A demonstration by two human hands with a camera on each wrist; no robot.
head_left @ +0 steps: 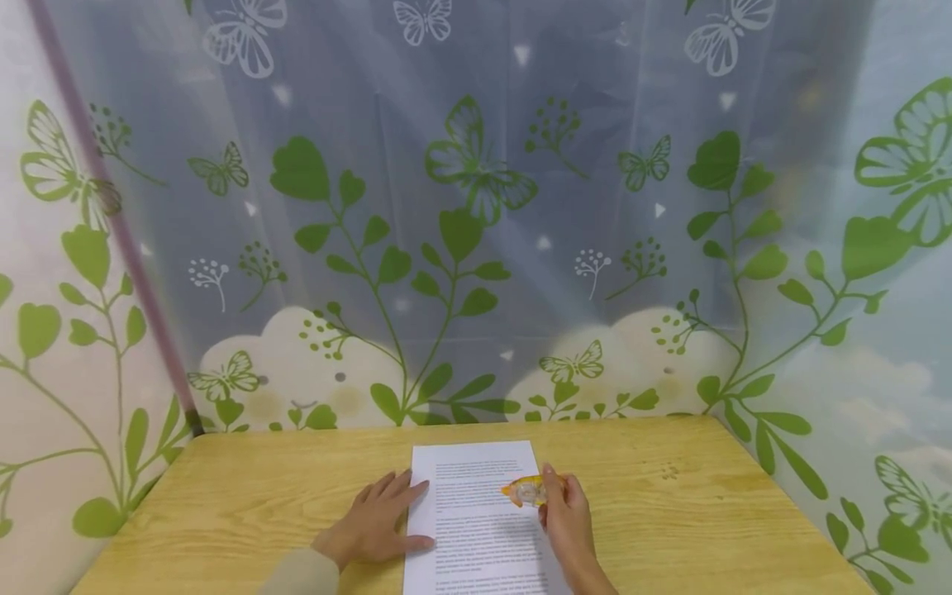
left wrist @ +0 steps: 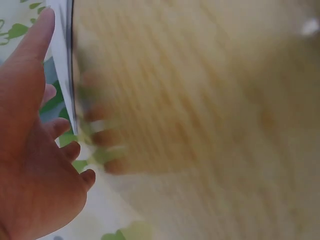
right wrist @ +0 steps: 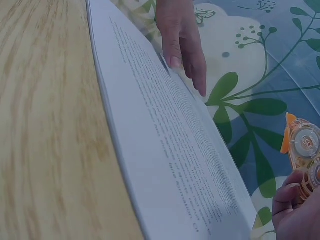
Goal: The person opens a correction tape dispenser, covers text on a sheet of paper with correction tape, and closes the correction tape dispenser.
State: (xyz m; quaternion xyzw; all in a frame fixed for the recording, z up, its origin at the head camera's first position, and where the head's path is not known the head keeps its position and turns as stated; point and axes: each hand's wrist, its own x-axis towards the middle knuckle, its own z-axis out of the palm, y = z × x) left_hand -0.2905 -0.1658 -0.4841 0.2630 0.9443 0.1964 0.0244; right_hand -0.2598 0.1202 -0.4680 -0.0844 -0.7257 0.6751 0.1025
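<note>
A printed sheet of paper lies on the wooden table, lines of small text running down it. My left hand rests at its left edge, fingers spread and thumb reaching onto the page. The left wrist view shows the same hand with straight fingers beside the paper's edge. Over the right part of the sheet, my right hand grips a translucent orange correction tape, its tip pointing left. In the right wrist view, round reels show inside the correction tape, above my curled fingers.
The wood-grain table extends to both sides of the paper. Behind it hangs a curtain printed with green leaves, butterflies and clouds. A dark-ended pole slants down to the table's back left corner.
</note>
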